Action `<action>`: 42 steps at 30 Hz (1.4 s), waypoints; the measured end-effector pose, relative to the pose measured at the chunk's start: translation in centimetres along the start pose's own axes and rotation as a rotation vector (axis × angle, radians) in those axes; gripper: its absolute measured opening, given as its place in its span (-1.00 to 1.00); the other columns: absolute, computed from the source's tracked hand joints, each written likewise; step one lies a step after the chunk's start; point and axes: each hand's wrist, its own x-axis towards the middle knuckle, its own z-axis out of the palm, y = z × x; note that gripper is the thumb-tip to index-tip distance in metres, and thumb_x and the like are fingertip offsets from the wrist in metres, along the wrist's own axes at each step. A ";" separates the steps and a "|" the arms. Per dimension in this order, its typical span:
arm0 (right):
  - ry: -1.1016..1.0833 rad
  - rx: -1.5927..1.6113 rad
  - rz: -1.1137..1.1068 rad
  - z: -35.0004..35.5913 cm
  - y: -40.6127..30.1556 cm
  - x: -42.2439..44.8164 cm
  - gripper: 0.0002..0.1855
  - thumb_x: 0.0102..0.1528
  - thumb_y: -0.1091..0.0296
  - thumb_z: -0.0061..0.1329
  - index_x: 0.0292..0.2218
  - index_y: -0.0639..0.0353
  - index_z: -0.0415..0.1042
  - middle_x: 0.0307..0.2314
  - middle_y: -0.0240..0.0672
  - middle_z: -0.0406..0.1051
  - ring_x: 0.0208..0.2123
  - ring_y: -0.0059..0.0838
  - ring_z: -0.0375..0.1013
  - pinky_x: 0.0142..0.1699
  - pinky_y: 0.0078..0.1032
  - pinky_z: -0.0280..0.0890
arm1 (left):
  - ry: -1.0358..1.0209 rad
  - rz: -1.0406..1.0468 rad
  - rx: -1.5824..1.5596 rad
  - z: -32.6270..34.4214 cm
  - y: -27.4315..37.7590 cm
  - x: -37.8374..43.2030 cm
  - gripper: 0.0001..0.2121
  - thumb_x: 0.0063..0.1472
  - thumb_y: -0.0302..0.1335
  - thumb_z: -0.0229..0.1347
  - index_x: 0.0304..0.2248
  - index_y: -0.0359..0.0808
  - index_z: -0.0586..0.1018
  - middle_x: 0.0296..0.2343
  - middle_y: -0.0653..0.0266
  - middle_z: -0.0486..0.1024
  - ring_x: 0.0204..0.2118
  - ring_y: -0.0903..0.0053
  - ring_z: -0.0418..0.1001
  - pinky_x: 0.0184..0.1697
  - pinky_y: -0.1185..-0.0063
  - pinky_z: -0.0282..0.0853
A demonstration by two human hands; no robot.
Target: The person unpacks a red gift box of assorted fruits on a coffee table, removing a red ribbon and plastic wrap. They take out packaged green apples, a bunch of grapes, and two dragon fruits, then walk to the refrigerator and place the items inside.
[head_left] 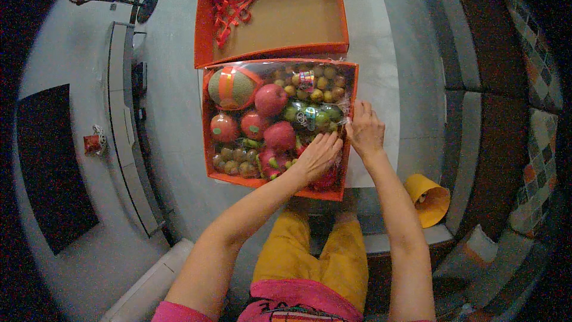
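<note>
An open orange-red gift box full of fruit sits in front of me, with clear plastic film crumpled along its right side. My right hand is at the right rim, thumb and fingers closed on the film's edge. Inside that rim, my left hand lies over the fruit with bent fingers; its fingertips' hold is unclear. The box holds a netted melon, several red apples, dragon fruit, wrapped green fruit and packs of small round brownish fruit.
Beyond the fruit box lies an orange-red box lid with curled red ribbon inside. Both rest on a white table. A yellow bin is at my right, near a dark sofa. A low cabinet runs along the left.
</note>
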 end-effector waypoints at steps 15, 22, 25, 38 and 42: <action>0.085 -0.140 -0.236 -0.8 1.1 3.6 -0.54 -0.07 0.31 -0.10 -0.11 0.26 0.23 -0.03 -0.18 0.13 -0.12 -0.29 0.22 -0.11 -0.36 0.14 | -0.072 0.053 0.110 -2.5 2.3 -4.7 -0.52 0.05 -0.46 -0.16 -0.01 -0.45 0.13 -0.36 0.22 0.41 -0.27 0.41 0.29 -0.12 0.52 0.11; 0.031 0.261 -0.307 -0.9 3.3 4.2 -0.58 -0.10 0.58 -0.12 -0.13 0.32 0.27 -0.09 -0.11 0.22 -0.25 -0.24 0.38 -0.19 -0.47 0.28 | -0.192 -0.016 0.042 -3.6 2.4 -7.5 -0.52 0.03 -0.46 -0.16 -0.02 -0.45 0.14 -0.29 0.14 0.38 -0.20 0.35 0.26 -0.06 0.43 0.09; 0.054 0.553 -0.294 -0.2 4.5 4.2 -0.60 -0.08 0.64 -0.13 -0.13 0.31 0.28 -0.13 -0.11 0.27 -0.25 -0.28 0.41 -0.23 -0.49 0.33 | -0.170 -0.059 0.013 -3.8 2.2 -8.1 -0.51 0.02 -0.47 -0.14 -0.02 -0.45 0.16 -0.30 0.16 0.36 -0.23 0.33 0.26 -0.07 0.43 0.10; -0.307 1.150 0.423 2.8 7.1 4.1 -0.82 -0.05 0.29 0.03 -0.41 0.20 0.44 -0.59 -0.45 0.39 -0.59 -0.70 0.32 -0.55 -0.73 0.20 | -0.086 -0.129 -0.033 -3.7 1.8 -9.9 -0.50 -0.05 -0.50 -0.05 -0.07 -0.48 0.20 -0.38 0.22 0.29 -0.28 0.41 0.22 -0.11 0.51 0.10; -0.426 1.193 0.439 3.8 8.2 4.8 -0.79 -0.04 0.23 0.02 -0.43 0.18 0.44 -0.58 -0.47 0.38 -0.61 -0.71 0.27 -0.54 -0.73 0.17 | -0.116 -0.185 -0.128 -3.5 1.5 -10.2 -0.51 -0.05 -0.51 -0.08 -0.06 -0.43 0.20 -0.28 0.18 0.33 -0.27 0.36 0.24 -0.09 0.45 0.10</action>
